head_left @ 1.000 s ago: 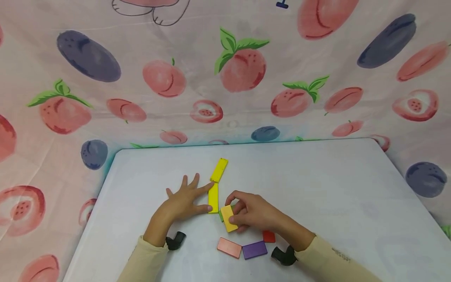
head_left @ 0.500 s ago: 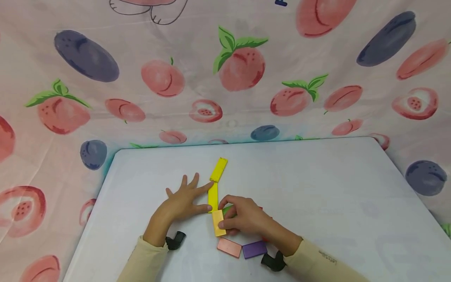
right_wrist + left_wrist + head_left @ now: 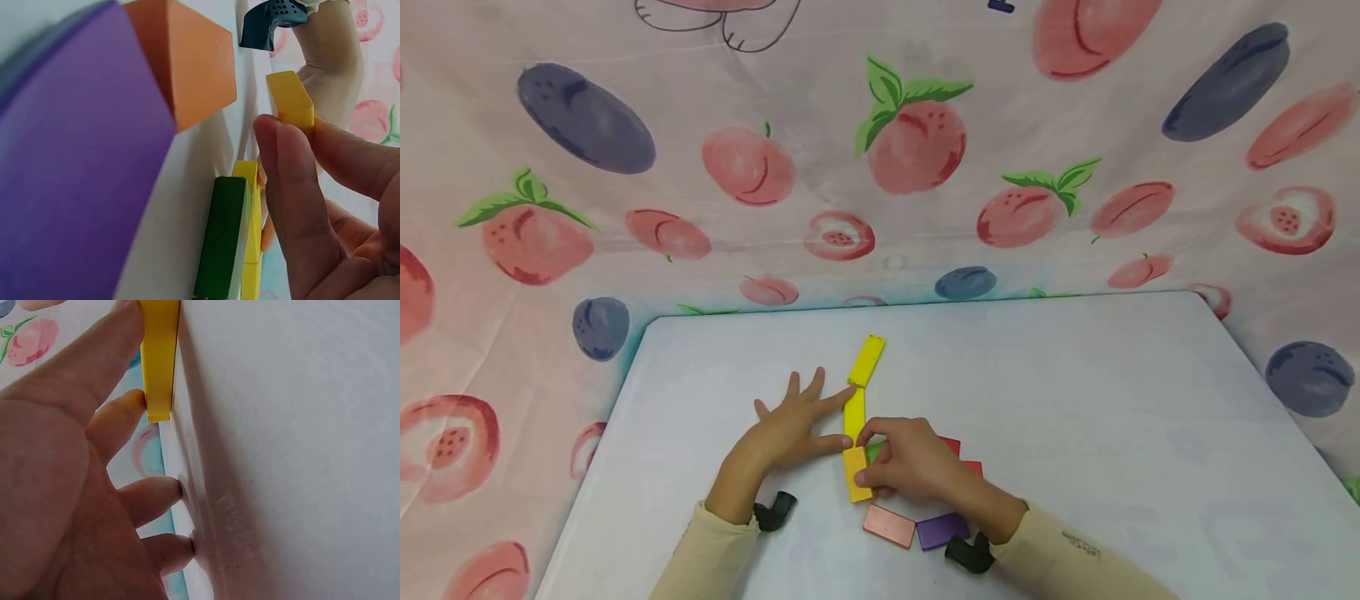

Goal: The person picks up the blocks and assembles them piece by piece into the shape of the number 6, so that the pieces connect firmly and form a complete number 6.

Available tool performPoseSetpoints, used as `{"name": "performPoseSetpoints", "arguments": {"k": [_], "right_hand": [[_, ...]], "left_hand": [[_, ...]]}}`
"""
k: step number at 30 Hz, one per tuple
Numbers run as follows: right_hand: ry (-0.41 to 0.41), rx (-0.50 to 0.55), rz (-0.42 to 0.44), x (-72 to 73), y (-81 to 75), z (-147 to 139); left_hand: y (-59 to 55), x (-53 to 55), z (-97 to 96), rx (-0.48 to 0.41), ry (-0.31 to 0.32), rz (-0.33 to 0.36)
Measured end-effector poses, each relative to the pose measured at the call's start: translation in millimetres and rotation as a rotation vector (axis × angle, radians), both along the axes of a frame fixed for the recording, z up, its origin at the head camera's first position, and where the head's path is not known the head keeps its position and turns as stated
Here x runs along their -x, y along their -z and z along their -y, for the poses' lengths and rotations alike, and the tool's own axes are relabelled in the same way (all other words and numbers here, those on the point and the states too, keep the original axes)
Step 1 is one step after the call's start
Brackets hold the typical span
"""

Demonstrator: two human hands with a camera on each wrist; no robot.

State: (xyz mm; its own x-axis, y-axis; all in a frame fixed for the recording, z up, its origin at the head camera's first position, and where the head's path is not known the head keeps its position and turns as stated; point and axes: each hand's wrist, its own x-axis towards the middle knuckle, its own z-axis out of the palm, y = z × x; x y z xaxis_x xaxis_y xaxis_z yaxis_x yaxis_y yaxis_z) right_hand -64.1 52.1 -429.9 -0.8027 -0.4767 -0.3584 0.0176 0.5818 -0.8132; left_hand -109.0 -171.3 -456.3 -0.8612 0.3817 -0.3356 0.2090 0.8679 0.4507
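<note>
My right hand [image 3: 913,457] pinches a yellow-orange rectangular block [image 3: 856,475] between thumb and fingers. In the right wrist view that block [image 3: 292,103] appears raised off the white surface. From the head, it lines up with the near end of a yellow block [image 3: 853,412]. Beyond that one, another yellow block [image 3: 867,360] continues at a slant. My left hand [image 3: 790,429] lies to the left with fingers spread; its index finger and thumb touch the nearer yellow block. The left wrist view shows them against the yellow side [image 3: 159,362].
A green block [image 3: 875,452], partly hidden by my right hand, stands beside the row. Red blocks [image 3: 973,468] lie behind the right wrist. Nearer are a salmon block [image 3: 889,526] and a purple block [image 3: 943,530], end to end. All are on a white table [image 3: 1112,400].
My right hand has carried the yellow-orange block leftward, from over the green block to the near end of the yellow row. The left hand has stayed in place.
</note>
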Motion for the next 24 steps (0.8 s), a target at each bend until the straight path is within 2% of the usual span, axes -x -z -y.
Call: {"name": "performPoseSetpoints", "arguments": {"k": [6, 24], "right_hand": [[0.018, -0.08, 0.01, -1.4, -1.4, 9], [0.032, -0.237, -0.058, -4.9, -0.3, 21]], "left_hand": [[-0.6, -0.3, -0.5, -0.004, -0.005, 0.009], [-1.7, 0.3, -1.0, -0.003, -0.011, 0.009]]}}
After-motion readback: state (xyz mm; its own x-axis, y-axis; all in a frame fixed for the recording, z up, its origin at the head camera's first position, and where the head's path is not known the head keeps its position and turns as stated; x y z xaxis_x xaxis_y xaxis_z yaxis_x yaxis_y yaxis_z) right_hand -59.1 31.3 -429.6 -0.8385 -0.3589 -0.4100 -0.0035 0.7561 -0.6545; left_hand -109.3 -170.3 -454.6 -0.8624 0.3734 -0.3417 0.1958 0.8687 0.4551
